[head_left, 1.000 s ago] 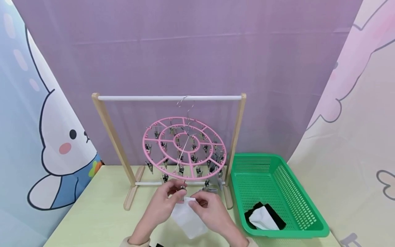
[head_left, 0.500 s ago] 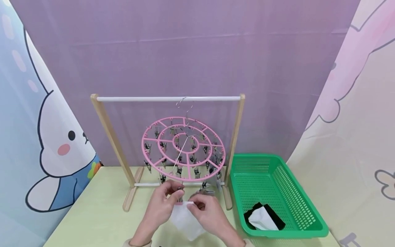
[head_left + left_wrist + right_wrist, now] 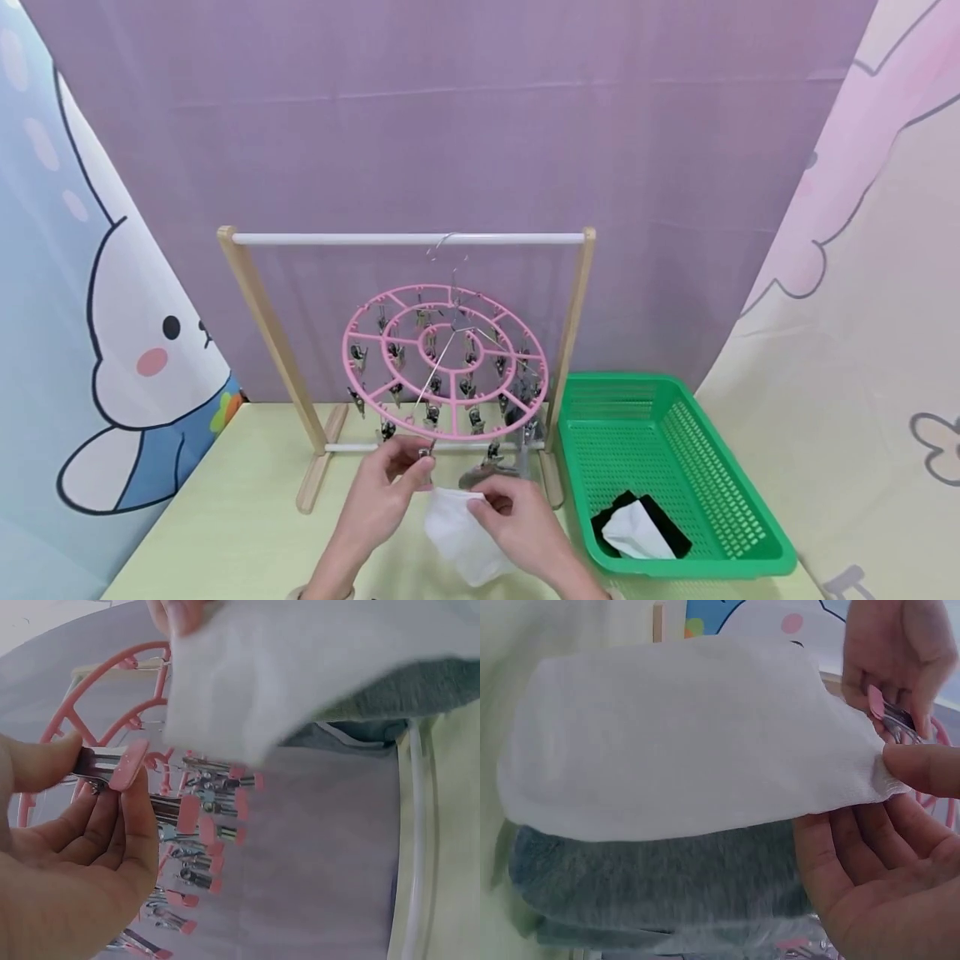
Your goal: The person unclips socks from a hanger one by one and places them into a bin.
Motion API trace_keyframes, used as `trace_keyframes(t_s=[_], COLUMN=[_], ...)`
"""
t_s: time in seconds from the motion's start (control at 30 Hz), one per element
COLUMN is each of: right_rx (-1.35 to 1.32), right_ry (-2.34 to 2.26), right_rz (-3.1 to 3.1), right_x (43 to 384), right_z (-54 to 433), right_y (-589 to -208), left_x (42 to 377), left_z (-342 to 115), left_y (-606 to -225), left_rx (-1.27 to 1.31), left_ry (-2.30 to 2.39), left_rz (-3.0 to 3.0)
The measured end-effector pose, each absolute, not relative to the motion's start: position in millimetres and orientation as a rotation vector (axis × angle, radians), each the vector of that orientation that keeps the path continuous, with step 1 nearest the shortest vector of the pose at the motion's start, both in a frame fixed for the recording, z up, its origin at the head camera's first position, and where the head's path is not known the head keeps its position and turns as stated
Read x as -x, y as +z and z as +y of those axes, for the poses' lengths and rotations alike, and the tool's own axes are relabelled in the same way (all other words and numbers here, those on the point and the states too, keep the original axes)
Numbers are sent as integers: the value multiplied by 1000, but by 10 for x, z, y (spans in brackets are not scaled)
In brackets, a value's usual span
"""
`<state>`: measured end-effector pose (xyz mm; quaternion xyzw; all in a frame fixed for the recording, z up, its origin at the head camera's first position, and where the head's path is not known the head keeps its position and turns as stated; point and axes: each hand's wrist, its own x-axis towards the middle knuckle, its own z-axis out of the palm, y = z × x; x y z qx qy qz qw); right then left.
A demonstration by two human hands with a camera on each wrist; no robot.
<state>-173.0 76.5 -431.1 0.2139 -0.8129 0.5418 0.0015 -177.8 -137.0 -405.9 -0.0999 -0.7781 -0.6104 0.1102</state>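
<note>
Against the purple curtain (image 3: 480, 125), my left hand (image 3: 375, 500) pinched a pink-tipped metal clip (image 3: 116, 765) below the round pink plastic hanger (image 3: 453, 371); my right hand (image 3: 519, 518) pinched thin white cloth (image 3: 459, 533) nearby. Lining up, seemingly; next called for feeding it in.

White cloth (image 3: 467, 533), pink-tipped clip (image 3: 114, 762), pink hanger (image 3: 453, 408)

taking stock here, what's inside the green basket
A white cloth lies on black fabric in the green basket. Whatever the white cloth covers cannot be seen.
</note>
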Motion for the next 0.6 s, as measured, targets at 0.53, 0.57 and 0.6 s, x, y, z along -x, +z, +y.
trace_keyframes(t_s=[0.53, 0.57, 0.6], right_rx=[-575, -564, -559], right_ry=[1739, 1735, 1727], right_rz=[-2571, -2574, -2570], right_x=[1645, 1642, 1637], right_z=[1099, 1122, 1142], right_y=[-4119, -4101, -4087], left_x=[1801, 1801, 1800], left_z=[-1513, -1522, -1530], left_y=[-4075, -4079, -4084], left_rx=[260, 263, 267], left_ry=[-1922, -1921, -1921], left_rz=[-2157, -2149, -2140])
